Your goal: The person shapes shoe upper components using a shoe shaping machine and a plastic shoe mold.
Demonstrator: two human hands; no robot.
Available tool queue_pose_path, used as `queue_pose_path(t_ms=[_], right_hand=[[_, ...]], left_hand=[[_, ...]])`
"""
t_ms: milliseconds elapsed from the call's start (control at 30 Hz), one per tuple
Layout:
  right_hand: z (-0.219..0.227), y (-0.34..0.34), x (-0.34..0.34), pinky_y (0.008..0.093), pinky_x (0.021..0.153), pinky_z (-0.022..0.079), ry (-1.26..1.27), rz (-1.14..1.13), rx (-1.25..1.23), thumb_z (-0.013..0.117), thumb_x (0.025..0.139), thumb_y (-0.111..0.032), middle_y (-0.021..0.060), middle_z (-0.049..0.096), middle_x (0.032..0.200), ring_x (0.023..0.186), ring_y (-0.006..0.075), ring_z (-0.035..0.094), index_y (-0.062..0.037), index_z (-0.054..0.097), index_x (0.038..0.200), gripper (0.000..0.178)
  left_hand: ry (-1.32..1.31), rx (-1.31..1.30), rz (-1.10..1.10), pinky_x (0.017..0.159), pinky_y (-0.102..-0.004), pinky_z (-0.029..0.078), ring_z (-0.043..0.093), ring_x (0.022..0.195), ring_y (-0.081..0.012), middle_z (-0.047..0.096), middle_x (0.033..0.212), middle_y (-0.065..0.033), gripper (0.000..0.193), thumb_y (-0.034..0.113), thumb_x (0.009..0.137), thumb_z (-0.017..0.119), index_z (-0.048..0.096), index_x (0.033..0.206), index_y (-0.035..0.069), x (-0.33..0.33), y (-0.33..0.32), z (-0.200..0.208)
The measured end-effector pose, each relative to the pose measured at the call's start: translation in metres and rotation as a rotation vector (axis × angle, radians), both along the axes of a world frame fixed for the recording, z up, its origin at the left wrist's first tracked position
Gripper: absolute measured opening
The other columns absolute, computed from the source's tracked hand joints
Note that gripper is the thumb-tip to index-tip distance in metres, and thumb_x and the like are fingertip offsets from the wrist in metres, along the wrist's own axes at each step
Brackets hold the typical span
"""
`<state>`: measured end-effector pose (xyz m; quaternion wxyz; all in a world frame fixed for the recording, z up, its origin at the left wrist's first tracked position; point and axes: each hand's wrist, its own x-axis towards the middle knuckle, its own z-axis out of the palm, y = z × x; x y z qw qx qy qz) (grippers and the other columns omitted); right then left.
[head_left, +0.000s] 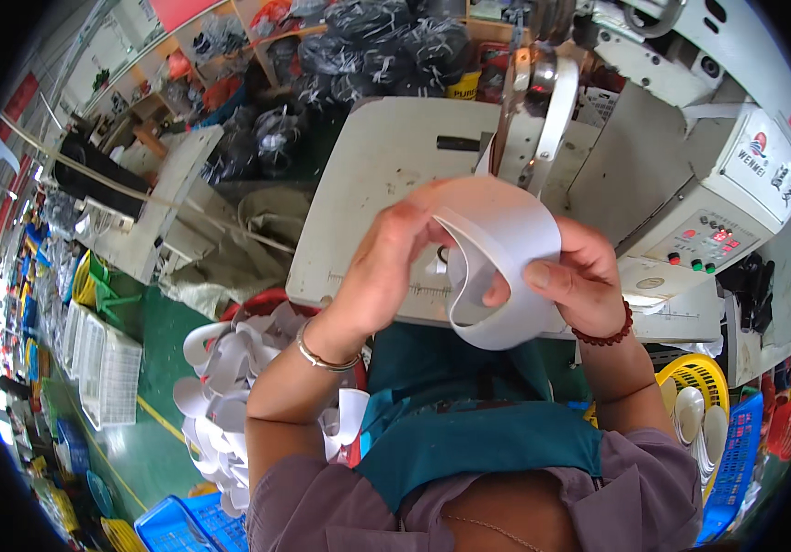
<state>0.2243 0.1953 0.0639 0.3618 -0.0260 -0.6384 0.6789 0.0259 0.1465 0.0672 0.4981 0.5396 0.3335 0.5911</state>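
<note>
A loop of stiff white sheet (510, 225), wide and curved like a visor or collar blank, is held up before the machine, its opening turned partly toward me. My right hand (589, 281) pinches its right side, thumb on the outer face and other fingers partly hidden behind or inside it. At the upper left edge, my left hand (386, 258) is closed on the same loop, with its fingertips mostly hidden behind the sheet. Just beyond the loop stands the machine's upright arm (529, 129), with rollers at its top. Under my hands lies the pale worktable (349, 202).
A control box (717, 235) with red displays and buttons stands right. Many similar white pieces (225, 396) are heaped at my left. A yellow basket (710, 379) holding white pieces and a blue crate (734, 460) sit right. Black bags (368, 51) pile up beyond the table.
</note>
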Motion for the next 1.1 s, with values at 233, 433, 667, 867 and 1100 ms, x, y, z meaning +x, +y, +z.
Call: queue_pose_path(t_ms=[233, 433, 667, 867, 1100], right_hand=[[0.020, 0.018, 0.020, 0.0278, 0.075, 0.046, -0.036, -0.193, -0.066, 0.053, 0.079, -0.011, 0.0139, 0.066, 0.081, 0.079, 0.0180, 0.063, 0.0067, 0.055, 0.106, 0.032], [0.025, 0.028, 0.015, 0.0275, 0.076, 0.045, -0.012, -0.204, 0.086, 0.054, 0.080, -0.013, 0.0138, 0.066, 0.083, 0.080, 0.0167, 0.062, 0.0065, 0.055, 0.106, 0.032], [0.029, 0.040, 0.019, 0.0252, 0.072, 0.045, 0.004, -0.335, 0.147, 0.055, 0.081, -0.016, 0.0120, 0.065, 0.084, 0.080, 0.0145, 0.061, 0.0057, 0.056, 0.101, 0.030], [0.030, 0.053, 0.020, 0.0203, 0.061, 0.040, 0.059, -0.291, 0.022, 0.058, 0.086, -0.016, 0.0017, 0.059, 0.077, 0.065, 0.0062, 0.051, 0.0007, 0.059, 0.090, 0.017], [0.045, 0.076, 0.016, 0.0225, 0.071, 0.042, 0.232, -0.318, 0.003, 0.057, 0.087, -0.013, 0.0018, 0.062, 0.078, 0.073, 0.0068, 0.055, -0.0012, 0.061, 0.084, 0.013]], left_hand=[[-0.141, -0.057, -0.258, 0.083, -0.0294, 0.037, 0.049, 0.099, -0.0136, 0.057, 0.108, -0.0038, 0.053, 0.045, 0.091, 0.034, 0.053, 0.117, 0.002, 0.011, 0.031, 0.028], [-0.099, -0.121, -0.264, 0.084, -0.0301, 0.037, 0.049, 0.097, -0.0131, 0.058, 0.106, -0.0048, 0.053, 0.047, 0.091, 0.034, 0.054, 0.115, 0.004, 0.015, 0.040, 0.040], [-0.103, -0.053, -0.252, 0.073, -0.0283, 0.046, 0.057, 0.088, -0.0155, 0.061, 0.097, -0.0064, 0.040, 0.037, 0.093, 0.042, 0.056, 0.109, 0.002, 0.019, 0.044, 0.046], [-0.237, -0.210, -0.626, 0.072, -0.0243, 0.047, 0.059, 0.077, -0.0080, 0.063, 0.089, -0.0021, 0.029, 0.025, 0.091, 0.054, 0.059, 0.104, 0.001, 0.007, 0.062, 0.053], [-0.103, -0.004, -0.276, 0.071, -0.0238, 0.047, 0.060, 0.076, -0.0091, 0.065, 0.082, -0.0045, 0.019, 0.016, 0.080, 0.068, 0.066, 0.092, 0.000, -0.005, 0.084, 0.069]])
